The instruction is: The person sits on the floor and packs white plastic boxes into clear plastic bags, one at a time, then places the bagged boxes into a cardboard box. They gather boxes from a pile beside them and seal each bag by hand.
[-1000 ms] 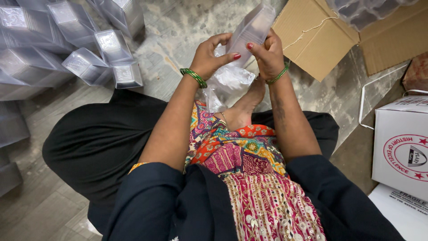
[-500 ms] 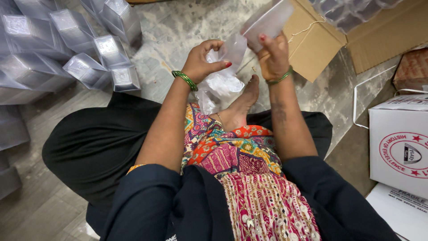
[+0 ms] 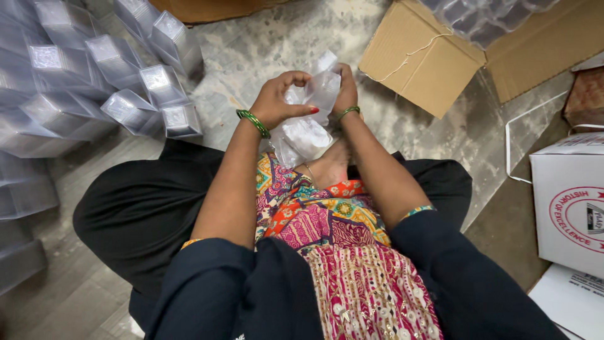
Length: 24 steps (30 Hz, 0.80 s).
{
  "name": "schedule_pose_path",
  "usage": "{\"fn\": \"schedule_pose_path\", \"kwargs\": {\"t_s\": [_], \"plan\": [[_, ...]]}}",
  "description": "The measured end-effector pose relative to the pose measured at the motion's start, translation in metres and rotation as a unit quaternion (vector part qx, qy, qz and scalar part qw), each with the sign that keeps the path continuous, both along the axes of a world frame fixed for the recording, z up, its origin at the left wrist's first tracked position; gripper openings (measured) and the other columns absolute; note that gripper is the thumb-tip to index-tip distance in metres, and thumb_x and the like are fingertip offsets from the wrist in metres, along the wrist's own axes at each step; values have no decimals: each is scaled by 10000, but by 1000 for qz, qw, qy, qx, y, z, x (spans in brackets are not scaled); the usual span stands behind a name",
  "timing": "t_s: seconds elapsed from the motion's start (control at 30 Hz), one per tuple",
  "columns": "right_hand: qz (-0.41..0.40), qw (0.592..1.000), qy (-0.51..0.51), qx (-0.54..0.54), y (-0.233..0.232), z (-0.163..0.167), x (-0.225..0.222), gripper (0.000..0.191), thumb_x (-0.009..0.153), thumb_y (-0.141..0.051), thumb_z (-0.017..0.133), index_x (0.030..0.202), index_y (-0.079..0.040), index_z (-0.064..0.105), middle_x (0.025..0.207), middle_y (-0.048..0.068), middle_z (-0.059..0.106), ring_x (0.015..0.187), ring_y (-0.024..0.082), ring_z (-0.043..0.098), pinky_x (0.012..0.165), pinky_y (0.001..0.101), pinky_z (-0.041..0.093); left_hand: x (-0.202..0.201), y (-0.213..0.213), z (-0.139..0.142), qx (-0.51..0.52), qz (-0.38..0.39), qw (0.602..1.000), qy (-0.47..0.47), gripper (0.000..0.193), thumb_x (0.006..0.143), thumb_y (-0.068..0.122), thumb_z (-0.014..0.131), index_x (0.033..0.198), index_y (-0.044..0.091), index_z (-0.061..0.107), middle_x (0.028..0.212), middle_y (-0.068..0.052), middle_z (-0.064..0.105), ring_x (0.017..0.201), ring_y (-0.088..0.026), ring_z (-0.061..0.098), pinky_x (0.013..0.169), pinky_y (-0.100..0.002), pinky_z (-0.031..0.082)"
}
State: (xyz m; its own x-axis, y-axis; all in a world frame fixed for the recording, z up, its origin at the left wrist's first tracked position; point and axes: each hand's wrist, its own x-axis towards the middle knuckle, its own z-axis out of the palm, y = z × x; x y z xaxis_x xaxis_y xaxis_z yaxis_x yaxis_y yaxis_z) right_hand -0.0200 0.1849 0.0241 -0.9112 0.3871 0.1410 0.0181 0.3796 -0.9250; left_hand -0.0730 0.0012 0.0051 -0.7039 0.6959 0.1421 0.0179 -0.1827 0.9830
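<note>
Left hand (image 3: pixel 277 101) and right hand (image 3: pixel 343 94) both closed on one clear flat plastic packet (image 3: pixel 318 91), held above lap – more limp clear packets (image 3: pixel 302 138) lie beneath. Finished clear plastic boxes (image 3: pixel 94 69) piled at left; many already done, work ongoing.

Bare floor (image 3: pixel 277 44) lies open at the upper middle of the frame, between the stacked clear boxes (image 3: pixel 94 82) crowding the upper left and the open cardboard box (image 3: pixel 421 63) at upper right. A white carton (image 3: pixel 569 208) blocks the right edge. The person's knees (image 3: pixel 138 214) fill the lower left and middle.
</note>
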Motion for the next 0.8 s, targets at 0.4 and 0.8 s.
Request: {"fn": "schedule_pose_path", "kwargs": {"t_s": [0.4, 0.8], "plan": [[14, 999, -17, 39, 21, 6, 28, 719, 800, -105, 858, 1377, 59, 460, 1298, 171, 577, 1227, 275, 557, 1058, 385, 458, 3, -13, 10, -29, -28, 999, 24, 660, 703, 229, 961, 1256, 34, 658, 1216, -38, 697, 1224, -162, 605, 1117, -328, 444], [134, 985, 9, 104, -22, 91, 70, 339, 895, -74, 825, 1210, -36, 707, 1228, 92, 740, 1172, 191, 704, 1038, 329, 536, 11, -21, -5, -80, -23, 995, 46, 696, 666, 272, 954, 1248, 38, 652, 1209, -64, 709, 1175, -173, 648, 1057, -326, 494]]}}
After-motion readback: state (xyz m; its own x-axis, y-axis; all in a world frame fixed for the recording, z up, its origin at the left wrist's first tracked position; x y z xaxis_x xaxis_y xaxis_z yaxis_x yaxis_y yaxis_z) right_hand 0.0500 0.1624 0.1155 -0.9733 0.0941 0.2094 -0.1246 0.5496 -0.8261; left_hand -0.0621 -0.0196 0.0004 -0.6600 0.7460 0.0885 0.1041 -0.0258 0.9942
